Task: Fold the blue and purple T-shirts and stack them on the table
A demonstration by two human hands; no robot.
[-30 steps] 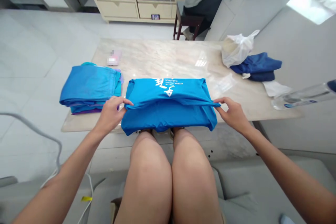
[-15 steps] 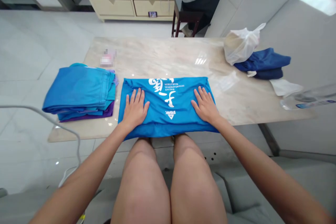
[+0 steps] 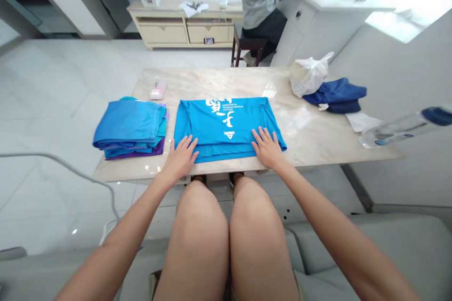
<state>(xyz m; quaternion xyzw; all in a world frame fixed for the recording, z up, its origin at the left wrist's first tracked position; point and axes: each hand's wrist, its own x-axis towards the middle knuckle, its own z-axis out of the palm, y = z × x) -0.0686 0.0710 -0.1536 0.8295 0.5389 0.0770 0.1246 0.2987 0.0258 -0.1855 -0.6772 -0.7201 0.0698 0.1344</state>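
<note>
- Item under inspection: a folded blue T-shirt [image 3: 222, 124] lies flat on the near half of a marble-topped bench [image 3: 219, 82], at centre, with its white print running upside down along the far edge.
- Left hand [image 3: 181, 157]: open, fingers spread, fingertips resting on the near-left part of the shirt; no grip.
- Right hand [image 3: 268, 149]: open, fingers spread, resting on the near-right part of the shirt; no grip.
- Left of the shirt, just beside it and not touching: a stack of folded blue and purple garments [image 3: 127, 127].
- Far left on the bench: a small pink packet [image 3: 157, 90], blurred and unidentifiable.
- Right side of the bench, well apart from the shirt: a white plastic bag [image 3: 309, 75] against a folded navy garment [image 3: 335, 96], then a white paper sheet [image 3: 362, 121].
- Right end, overhanging the bench edge: a clear plastic bottle with a blue cap [image 3: 399, 129].
- Beyond the far edge: a co-worker [image 3: 263, 4] seated on a dark wooden stool [image 3: 249, 47], working at a white counter [image 3: 348, 2]; a cream low cabinet [image 3: 183, 33] stands behind.
- Left of the bench, on the floor: a grey cable [image 3: 60, 162].
</note>
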